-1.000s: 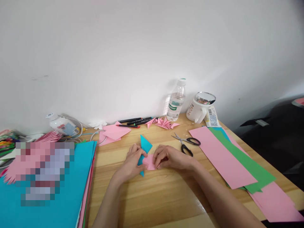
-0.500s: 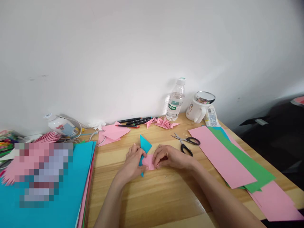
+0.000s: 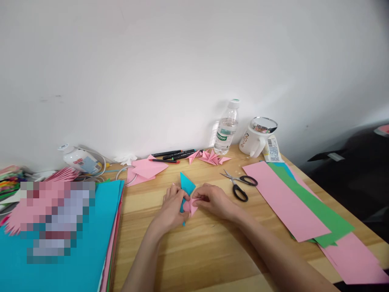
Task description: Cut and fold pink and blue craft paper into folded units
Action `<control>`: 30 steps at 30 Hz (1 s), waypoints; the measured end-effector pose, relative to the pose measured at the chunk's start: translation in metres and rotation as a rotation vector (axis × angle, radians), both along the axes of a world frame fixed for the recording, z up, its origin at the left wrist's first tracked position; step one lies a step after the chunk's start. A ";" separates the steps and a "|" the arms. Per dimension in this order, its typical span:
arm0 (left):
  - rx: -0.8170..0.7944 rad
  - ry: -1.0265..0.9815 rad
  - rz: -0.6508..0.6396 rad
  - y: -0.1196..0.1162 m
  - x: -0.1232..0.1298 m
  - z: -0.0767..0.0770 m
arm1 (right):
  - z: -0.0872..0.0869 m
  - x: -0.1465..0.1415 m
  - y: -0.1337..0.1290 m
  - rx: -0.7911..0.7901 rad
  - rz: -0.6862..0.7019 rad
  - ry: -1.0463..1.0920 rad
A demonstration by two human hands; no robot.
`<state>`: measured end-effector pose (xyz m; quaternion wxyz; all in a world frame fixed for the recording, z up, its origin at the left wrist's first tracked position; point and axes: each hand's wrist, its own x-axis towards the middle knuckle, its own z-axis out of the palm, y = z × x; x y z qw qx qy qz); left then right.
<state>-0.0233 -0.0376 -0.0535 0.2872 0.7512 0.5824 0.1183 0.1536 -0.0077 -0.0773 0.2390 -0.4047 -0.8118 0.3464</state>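
Between my hands, over the wooden table, is a small pink paper point(image 3: 191, 207) bent into a pointed shape. My left hand point(image 3: 172, 207) pinches its left side, thumb and index finger closed on it. At its right edge, the fingertips of my right hand point(image 3: 215, 200) are pressed together on a corner. A folded blue paper point(image 3: 187, 183) lies directly behind and partly under the left fingers, its upper tip pointing away from me. Part of both papers is hidden by my fingers. Open scissors point(image 3: 240, 181) with black handles rest to the right of my right hand.
Pink and green paper strips point(image 3: 285, 202) overlap at the right. At the back stand a water bottle point(image 3: 226, 129) and a white mug point(image 3: 253, 140), near folded pink pieces point(image 3: 209, 157) and several pens point(image 3: 174, 155). A stack of blue sheets point(image 3: 106, 211) fills the left side.
My right hand has moved slightly left and brought the right side of the pink paper inward, so the flat piece is now narrower and pointed. The left hand keeps its hold.
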 end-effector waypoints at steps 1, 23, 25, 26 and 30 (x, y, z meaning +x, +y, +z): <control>0.000 -0.001 -0.002 0.000 0.000 0.000 | -0.001 -0.002 -0.001 0.003 -0.014 -0.007; 0.009 0.011 -0.029 -0.001 -0.004 -0.004 | -0.002 -0.008 -0.008 0.069 -0.098 -0.101; 0.008 0.015 -0.024 -0.001 -0.004 -0.005 | -0.001 -0.009 -0.008 0.060 -0.108 -0.109; 0.005 0.015 -0.023 -0.001 -0.004 -0.005 | -0.001 -0.009 -0.009 0.058 -0.109 -0.108; 0.010 0.010 -0.026 -0.001 -0.004 -0.005 | -0.001 -0.010 -0.009 0.058 -0.115 -0.108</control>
